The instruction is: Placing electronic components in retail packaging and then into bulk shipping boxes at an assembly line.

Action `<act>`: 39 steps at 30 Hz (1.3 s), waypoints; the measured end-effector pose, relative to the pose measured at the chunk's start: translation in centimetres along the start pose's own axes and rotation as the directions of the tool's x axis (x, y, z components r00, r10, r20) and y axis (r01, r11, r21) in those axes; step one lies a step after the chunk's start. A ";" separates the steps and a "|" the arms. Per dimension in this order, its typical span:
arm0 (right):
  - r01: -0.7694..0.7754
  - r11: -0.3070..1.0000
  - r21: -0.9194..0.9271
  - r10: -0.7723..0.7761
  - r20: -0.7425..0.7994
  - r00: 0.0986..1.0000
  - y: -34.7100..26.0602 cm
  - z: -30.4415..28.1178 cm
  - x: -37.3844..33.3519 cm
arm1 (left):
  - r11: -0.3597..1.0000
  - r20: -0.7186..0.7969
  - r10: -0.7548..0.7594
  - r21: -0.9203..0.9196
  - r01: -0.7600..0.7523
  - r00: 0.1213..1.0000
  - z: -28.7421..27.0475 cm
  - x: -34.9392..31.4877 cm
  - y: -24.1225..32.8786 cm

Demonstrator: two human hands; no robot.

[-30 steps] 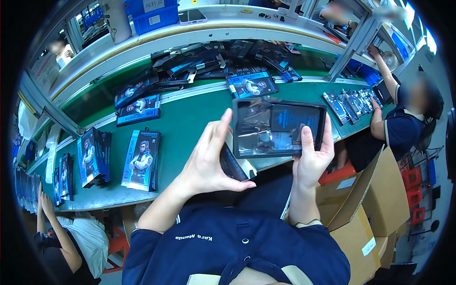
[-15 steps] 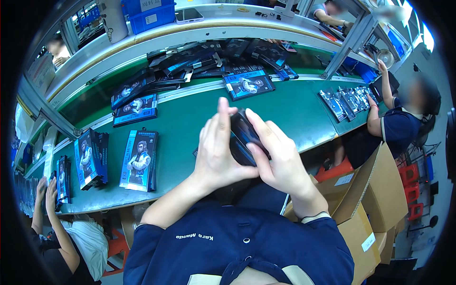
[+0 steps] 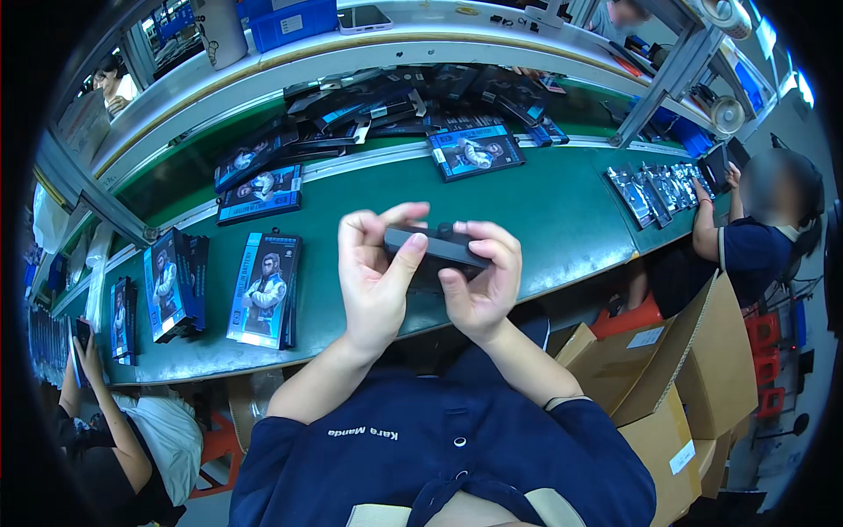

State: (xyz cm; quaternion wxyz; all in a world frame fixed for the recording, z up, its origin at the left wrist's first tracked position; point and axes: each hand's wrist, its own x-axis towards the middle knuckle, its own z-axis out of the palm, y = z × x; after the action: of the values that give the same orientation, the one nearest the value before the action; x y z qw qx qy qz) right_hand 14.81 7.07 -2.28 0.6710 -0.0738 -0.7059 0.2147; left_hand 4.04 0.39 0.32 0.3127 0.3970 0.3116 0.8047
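Note:
A slim black box is held above the near edge of the table, its narrow side turned up and its printed faces out of sight. My left hand grips its left end, the thumb lying across the narrow side. At the other end my right hand has its fingers bent over the far edge and its thumb at the near side. To the left, a black-and-blue battery box with a printed figure lies on a small stack. Another stack of such boxes is beside it.
The green table runs across under a white shelf. Along its back lies a heap of boxes. Silvery packets lie by a co-worker at right; another person's hand holds a box at far left. Cardboard cartons stand at my right.
The box has tipped from a slant to lie nearly level, edge up, and both my hands have shifted their grip on it. The co-worker at far left now holds a box away from the row.

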 end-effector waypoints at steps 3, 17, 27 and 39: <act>-0.276 0.925 0.263 0.284 0.008 0.959 0.2 -0.3 0.2 | 0.988 0.031 0.077 0.133 -0.081 0.997 -0.2 0.3 -0.4; -0.622 0.583 0.523 0.596 0.246 0.765 4.3 3.3 -0.8 | 0.834 0.466 -0.334 0.550 0.028 0.819 -4.6 -3.0 -1.2; 0.208 0.423 -0.882 0.652 0.456 0.606 12.1 -2.3 1.3 | -0.555 -0.426 -0.125 0.779 0.293 0.896 -12.2 -2.6 7.3; -0.296 -0.345 -0.891 0.369 -0.419 0.829 22.0 -29.3 2.0 | 0.167 0.622 -0.573 0.726 -0.667 0.533 -2.6 -3.7 3.3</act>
State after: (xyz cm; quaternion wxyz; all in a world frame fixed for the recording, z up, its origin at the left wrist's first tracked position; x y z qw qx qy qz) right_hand 39.26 33.56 -9.12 0.2476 -0.7570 -0.5627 -0.2214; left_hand 2.83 -5.00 -0.13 0.0477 0.8366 0.5369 0.0976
